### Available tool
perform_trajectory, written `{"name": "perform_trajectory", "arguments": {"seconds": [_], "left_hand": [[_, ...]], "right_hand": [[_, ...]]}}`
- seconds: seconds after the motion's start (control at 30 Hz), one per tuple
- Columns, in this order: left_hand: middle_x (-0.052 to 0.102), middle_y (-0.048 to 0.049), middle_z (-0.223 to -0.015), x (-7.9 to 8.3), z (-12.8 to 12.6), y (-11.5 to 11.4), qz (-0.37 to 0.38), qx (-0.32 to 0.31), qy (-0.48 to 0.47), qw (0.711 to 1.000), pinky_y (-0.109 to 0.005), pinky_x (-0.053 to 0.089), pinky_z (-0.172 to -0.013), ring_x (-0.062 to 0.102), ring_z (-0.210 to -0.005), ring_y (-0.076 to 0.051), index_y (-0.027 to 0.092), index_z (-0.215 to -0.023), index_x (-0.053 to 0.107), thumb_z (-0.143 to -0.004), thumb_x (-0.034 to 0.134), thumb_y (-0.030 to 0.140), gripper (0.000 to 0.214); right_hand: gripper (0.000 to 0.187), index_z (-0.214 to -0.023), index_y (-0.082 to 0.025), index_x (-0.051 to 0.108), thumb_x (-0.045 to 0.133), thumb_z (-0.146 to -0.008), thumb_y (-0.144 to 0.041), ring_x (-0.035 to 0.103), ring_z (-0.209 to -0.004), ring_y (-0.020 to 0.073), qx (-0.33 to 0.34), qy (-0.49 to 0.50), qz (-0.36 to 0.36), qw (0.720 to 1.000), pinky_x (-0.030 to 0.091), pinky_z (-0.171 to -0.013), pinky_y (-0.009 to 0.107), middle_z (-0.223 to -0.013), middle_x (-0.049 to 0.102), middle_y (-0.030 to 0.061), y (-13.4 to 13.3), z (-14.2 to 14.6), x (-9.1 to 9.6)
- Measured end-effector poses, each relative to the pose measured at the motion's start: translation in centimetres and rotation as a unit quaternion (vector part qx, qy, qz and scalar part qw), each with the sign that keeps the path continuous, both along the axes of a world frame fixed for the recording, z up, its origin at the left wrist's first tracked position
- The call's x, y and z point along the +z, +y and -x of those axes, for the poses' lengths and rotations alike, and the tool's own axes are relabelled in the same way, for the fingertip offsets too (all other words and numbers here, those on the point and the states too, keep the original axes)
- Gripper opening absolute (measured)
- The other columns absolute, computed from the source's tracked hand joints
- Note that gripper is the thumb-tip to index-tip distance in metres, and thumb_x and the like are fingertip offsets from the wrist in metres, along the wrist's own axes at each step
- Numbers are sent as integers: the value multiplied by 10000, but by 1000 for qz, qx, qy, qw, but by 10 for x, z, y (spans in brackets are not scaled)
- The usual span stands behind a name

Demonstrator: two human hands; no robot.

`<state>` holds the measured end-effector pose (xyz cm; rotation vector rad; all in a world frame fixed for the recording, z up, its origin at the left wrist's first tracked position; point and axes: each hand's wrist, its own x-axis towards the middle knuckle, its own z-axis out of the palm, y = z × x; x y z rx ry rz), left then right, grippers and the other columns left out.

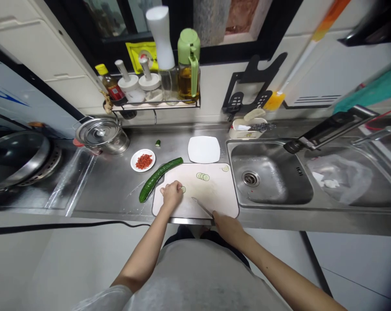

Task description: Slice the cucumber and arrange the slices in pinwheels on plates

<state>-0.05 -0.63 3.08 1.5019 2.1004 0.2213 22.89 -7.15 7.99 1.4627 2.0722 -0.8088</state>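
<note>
My left hand (171, 194) is over the left part of the pale cutting board (189, 211), its fingers closed at a cucumber slice (183, 189). In my right hand (228, 227), at the board's front edge, is a knife (202, 206) held by the handle, its blade pointing left and away from me over the board. A short overlapping row of cucumber slices (203, 176) lies beyond the blade. One more slice (225, 168) rests near the far right corner. A long dark green cucumber (159, 178) lies slantwise along the board's left side.
Beyond the board sits a white square plate (203, 149). A round dish (134, 161) with chopped red pieces and a cucumber end (158, 143) are at the back left, near a lidded steel pot (118, 144). The sink (269, 172) adjoins on the right.
</note>
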Motion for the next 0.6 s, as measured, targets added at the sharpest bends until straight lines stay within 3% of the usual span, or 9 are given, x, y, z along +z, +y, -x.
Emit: {"name": "perform_trajectory", "arguments": {"seconds": [0.17,0.33,0.6], "left_hand": [[699,6,-885,5,35,-14,-16,69,-59,996,-343,321,-845,603,-890,-180,250,-959,656,-786,575,226,193],[705,5,-845,-3,72,-24,-19,121,-119,985,-289,384,-805,630,-804,-146,213,-969,667,-787,591,263,204],[721,-7,-900,-7,70,-24,17,112,-24,993,-376,326,-908,623,-897,-189,244,-960,676,-785,590,217,197]], "right_hand": [[268,-1187,-160,432,311,-953,-212,654,-933,248,-42,25,-11,999,392,-697,299,-973,679,141,2,-7,-7],[255,-1169,-160,424,321,-944,-218,648,-938,247,-52,37,-22,998,360,-690,294,-977,678,127,4,-10,-9],[270,-1184,-160,425,332,-944,-241,635,-958,252,-41,35,-12,998,345,-688,297,-1013,671,136,11,-10,-9]]}}
